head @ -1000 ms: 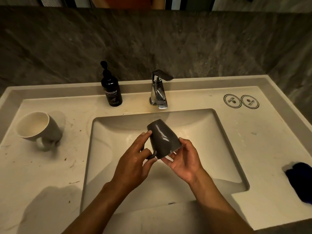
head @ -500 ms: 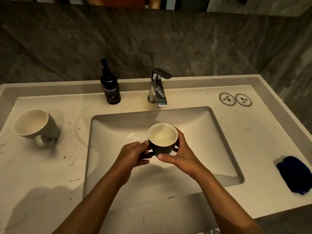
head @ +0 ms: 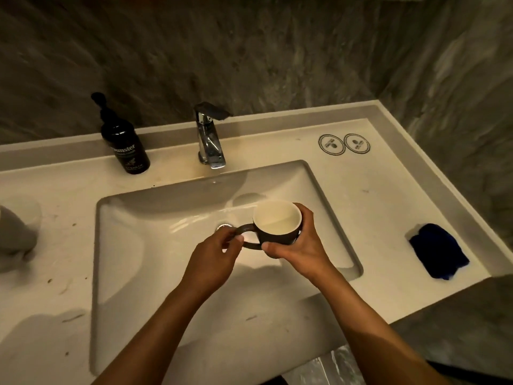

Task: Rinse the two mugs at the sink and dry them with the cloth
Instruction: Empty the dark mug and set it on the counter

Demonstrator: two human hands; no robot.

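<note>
I hold a dark mug (head: 277, 222) with a cream inside upright over the sink basin (head: 155, 245). My right hand (head: 297, 243) wraps around its body, and my left hand (head: 216, 255) pinches its handle. The second mug (head: 15, 234), grey, lies on the counter at the far left edge, blurred and partly cut off. A dark blue cloth (head: 437, 251) lies crumpled on the counter to the right of the basin. The chrome tap (head: 209, 137) stands behind the basin with no water running.
A black soap pump bottle (head: 123, 145) stands left of the tap. Two round stickers (head: 344, 144) mark the counter at the back right. A dark stone wall rises behind the counter, and the counter's front edge drops off at the lower right.
The dark mug went from tipped mouth-down to upright, then shifted right within the basin. My view has swung right, pushing the grey mug to the left edge.
</note>
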